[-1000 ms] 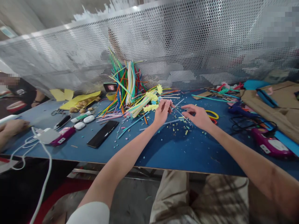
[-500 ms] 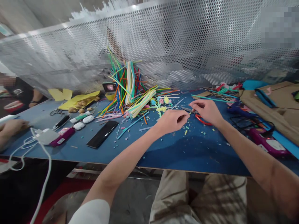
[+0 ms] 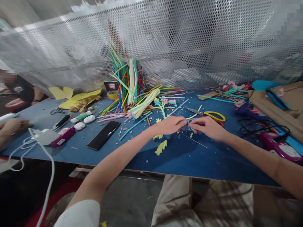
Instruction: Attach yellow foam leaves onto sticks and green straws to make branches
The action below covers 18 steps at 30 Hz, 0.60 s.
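My left hand is closed in a pinch above the blue table. Facing it closely, my right hand also has its fingertips together; whatever they grip is too small to make out. Beside and partly behind my left hand is a fuzzy pipe-cleaner flower sprig with a green stem, a blue flower and a pink flower. A yellow leaf-shaped piece shows below my left wrist. One thin wire runs under my fingertips. Yellow-handled scissors lie beyond my right hand, over a red handle.
Bundled pipe cleaners stand against the perforated metal screen. A phone, a purple power strip and white cables lie left. Brown paper and another purple strip are right. A co-worker's hand rests far left.
My hands have come closer together and slightly lower. Yellow pieces now show near my left wrist, and the yellow scissors handle and thin wire have come into sight.
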Each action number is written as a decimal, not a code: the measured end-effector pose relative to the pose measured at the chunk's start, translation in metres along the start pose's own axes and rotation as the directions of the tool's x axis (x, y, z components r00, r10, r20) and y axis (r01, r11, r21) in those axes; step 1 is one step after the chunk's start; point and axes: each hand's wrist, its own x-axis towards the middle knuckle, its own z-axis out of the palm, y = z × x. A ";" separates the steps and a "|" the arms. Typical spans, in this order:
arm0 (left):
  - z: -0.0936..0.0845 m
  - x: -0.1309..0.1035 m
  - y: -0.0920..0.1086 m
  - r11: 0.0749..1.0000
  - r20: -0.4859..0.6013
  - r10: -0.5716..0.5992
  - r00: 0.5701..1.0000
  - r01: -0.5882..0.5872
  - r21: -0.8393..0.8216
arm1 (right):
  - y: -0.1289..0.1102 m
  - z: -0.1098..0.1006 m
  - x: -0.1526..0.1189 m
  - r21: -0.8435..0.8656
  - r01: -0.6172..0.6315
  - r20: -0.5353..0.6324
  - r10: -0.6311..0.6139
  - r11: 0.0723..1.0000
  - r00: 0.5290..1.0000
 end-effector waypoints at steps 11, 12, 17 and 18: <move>0.030 -0.002 -0.024 0.998 -0.025 0.069 0.997 -0.070 -0.009 | 0.005 -0.021 -0.009 -0.131 0.146 0.311 -0.099 0.981 0.945; 0.030 -0.001 -0.024 0.998 -0.019 0.070 0.997 -0.070 -0.007 | 0.007 -0.024 -0.011 -0.174 0.195 0.329 -0.130 0.965 0.936; 0.031 0.001 -0.024 0.996 0.036 0.082 0.996 -0.083 0.040 | 0.021 -0.028 -0.016 -0.401 0.354 0.249 -0.272 0.845 0.930; 0.031 0.001 -0.024 0.994 0.030 0.084 0.996 -0.086 0.071 | 0.024 -0.027 -0.015 -0.425 0.374 0.226 -0.303 0.825 0.926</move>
